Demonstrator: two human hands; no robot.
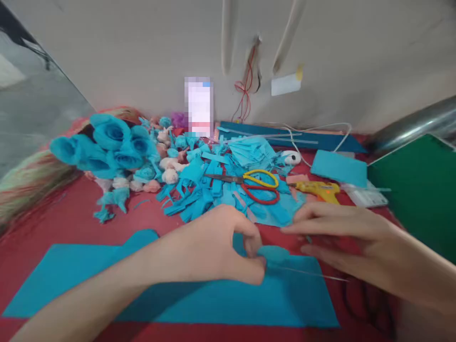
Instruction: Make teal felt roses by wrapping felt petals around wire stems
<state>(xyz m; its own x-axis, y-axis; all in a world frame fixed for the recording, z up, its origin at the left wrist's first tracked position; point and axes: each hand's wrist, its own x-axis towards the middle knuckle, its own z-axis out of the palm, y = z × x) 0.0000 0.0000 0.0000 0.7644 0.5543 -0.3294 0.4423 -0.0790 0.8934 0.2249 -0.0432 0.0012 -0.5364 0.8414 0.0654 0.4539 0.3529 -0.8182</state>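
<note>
My left hand point(228, 247) is curled over a large blue felt sheet point(171, 289), thumb and fingers pinched on a small blue felt piece point(276, 254) at the sheet's upper edge. My right hand point(342, 237) reaches in from the right, its fingers stretched out and close together, tips beside that small piece. A thin wire or needle point(313, 274) lies on the sheet just below my right hand; I cannot tell whether the hand holds it.
A heap of blue felt strips point(213, 185) lies beyond the hands, with yellow and red scissors point(256, 183) on top. Blue felt roses point(110, 145) are at the left. A yellow glue gun point(320, 190), a green board point(416, 190) and a blue pad point(338, 168) are at the right.
</note>
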